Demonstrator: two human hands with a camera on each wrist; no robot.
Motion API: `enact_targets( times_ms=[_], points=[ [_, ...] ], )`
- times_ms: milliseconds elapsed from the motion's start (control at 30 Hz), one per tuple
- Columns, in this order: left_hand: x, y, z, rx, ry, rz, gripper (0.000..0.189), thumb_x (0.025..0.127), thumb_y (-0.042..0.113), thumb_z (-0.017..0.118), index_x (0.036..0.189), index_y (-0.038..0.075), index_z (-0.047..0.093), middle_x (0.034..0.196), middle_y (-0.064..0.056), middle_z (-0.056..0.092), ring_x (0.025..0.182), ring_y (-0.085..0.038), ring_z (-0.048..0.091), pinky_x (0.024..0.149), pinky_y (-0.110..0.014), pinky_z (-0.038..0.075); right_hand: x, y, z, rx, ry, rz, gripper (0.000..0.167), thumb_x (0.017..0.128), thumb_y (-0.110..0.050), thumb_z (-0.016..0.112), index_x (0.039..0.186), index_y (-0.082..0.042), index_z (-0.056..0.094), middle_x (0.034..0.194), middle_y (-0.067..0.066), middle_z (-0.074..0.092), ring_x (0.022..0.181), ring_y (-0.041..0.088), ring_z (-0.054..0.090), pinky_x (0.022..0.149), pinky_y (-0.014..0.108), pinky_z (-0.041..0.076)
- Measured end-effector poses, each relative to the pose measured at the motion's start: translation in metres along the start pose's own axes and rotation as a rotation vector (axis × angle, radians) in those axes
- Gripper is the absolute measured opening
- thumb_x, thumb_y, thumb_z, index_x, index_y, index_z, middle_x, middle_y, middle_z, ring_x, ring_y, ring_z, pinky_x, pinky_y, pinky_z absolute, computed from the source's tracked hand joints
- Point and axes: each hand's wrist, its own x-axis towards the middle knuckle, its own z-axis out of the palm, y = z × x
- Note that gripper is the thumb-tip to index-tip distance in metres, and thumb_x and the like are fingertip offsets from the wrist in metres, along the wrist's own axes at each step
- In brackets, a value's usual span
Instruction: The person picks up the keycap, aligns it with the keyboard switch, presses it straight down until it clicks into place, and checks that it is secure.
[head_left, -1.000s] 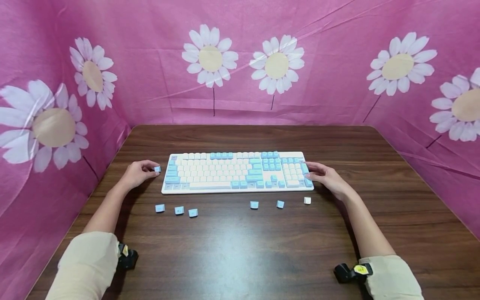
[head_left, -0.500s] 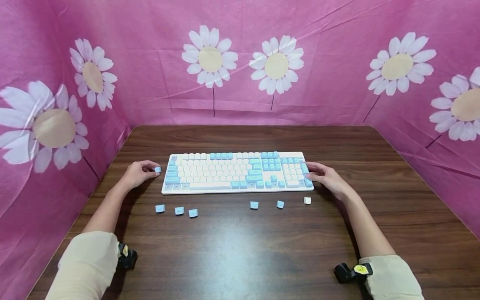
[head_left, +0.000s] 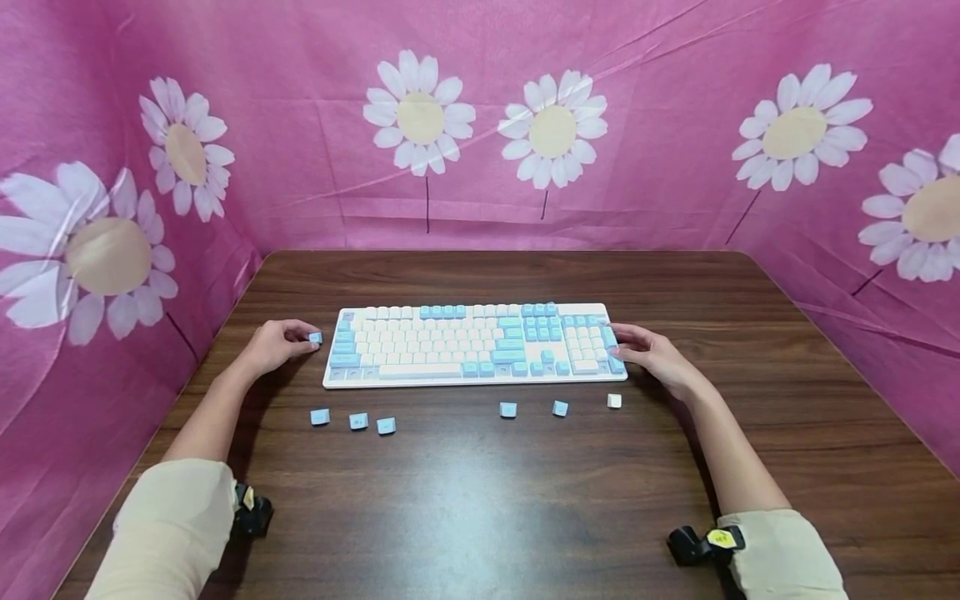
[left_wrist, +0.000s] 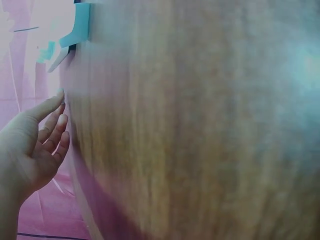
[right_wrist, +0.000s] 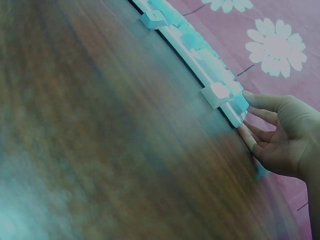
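Keyboard [head_left: 442, 369] lies flat across the desk [head_left: 465, 517], its right end touched by the loosely spread fingers of the right hand [head_left: 658, 362], seemingly to steady it, while the left hand [head_left: 276, 345] pinches a blue key [head_left: 316, 338] just beside the opposite end.

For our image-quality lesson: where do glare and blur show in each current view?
Head: mostly sharp, pale glare on the near table; left wrist: table grain smeared, left hand clearer, glare at the right edge; right wrist: table blurred, glare at lower left, keyboard washed out.
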Motion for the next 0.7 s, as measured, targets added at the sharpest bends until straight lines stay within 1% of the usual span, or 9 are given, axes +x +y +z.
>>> enact_targets(
  times_ms=[67, 133, 233, 333, 567, 700],
  points=[
    [0.000, 0.002, -0.002, 0.002, -0.002, 0.003, 0.028, 0.084, 0.008, 0.067, 0.105, -0.009, 0.062, 0.090, -0.018, 0.063, 0.074, -0.020, 0.055, 0.060, -0.029, 0.044, 0.000, 0.000, 0.000, -0.001, 0.001, -0.001, 0.062, 0.088, -0.022, 0.064, 0.139, 0.000, 0.036, 0.133, 0.021, 0.040, 0.101, 0.007, 0.049, 0.084, 0.017, 0.035],
    [0.001, 0.003, -0.003, 0.011, -0.001, 0.007, 0.027, 0.084, 0.009, 0.067, 0.105, -0.009, 0.062, 0.091, -0.019, 0.064, 0.077, -0.023, 0.057, 0.063, -0.031, 0.044, 0.000, 0.001, 0.000, 0.001, 0.000, -0.002, 0.062, 0.088, -0.022, 0.064, 0.139, 0.000, 0.036, 0.133, 0.021, 0.040, 0.101, 0.007, 0.049, 0.084, 0.017, 0.035],
    [0.003, 0.005, -0.005, 0.028, -0.004, 0.005, 0.029, 0.085, 0.011, 0.066, 0.106, -0.008, 0.062, 0.096, -0.022, 0.063, 0.085, -0.031, 0.059, 0.070, -0.035, 0.044, 0.001, 0.001, 0.000, 0.003, 0.000, -0.004, 0.061, 0.088, -0.022, 0.064, 0.138, 0.000, 0.036, 0.133, 0.022, 0.040, 0.101, 0.007, 0.049, 0.083, 0.017, 0.035],
    [0.004, 0.008, -0.007, 0.042, -0.014, 0.001, 0.030, 0.086, 0.012, 0.065, 0.108, -0.009, 0.061, 0.100, -0.024, 0.063, 0.092, -0.036, 0.058, 0.073, -0.038, 0.044, 0.001, 0.001, 0.000, 0.005, 0.002, -0.006, 0.061, 0.088, -0.021, 0.064, 0.138, 0.001, 0.036, 0.133, 0.022, 0.040, 0.101, 0.007, 0.050, 0.083, 0.017, 0.036],
    [0.008, 0.014, -0.009, 0.052, -0.017, 0.007, 0.032, 0.086, 0.013, 0.065, 0.109, -0.008, 0.061, 0.099, -0.022, 0.063, 0.090, -0.034, 0.058, 0.072, -0.036, 0.044, 0.000, 0.000, 0.000, 0.005, 0.004, -0.003, 0.062, 0.088, -0.021, 0.064, 0.139, 0.000, 0.035, 0.133, 0.021, 0.040, 0.102, 0.007, 0.048, 0.083, 0.017, 0.036],
    [0.009, 0.016, -0.009, 0.058, -0.024, 0.000, 0.032, 0.087, 0.013, 0.064, 0.111, -0.008, 0.061, 0.102, -0.022, 0.062, 0.091, -0.033, 0.057, 0.073, -0.039, 0.044, 0.000, 0.000, 0.000, 0.001, 0.001, -0.002, 0.062, 0.088, -0.022, 0.064, 0.139, 0.000, 0.035, 0.133, 0.021, 0.041, 0.103, 0.008, 0.048, 0.083, 0.017, 0.036]
  ],
)
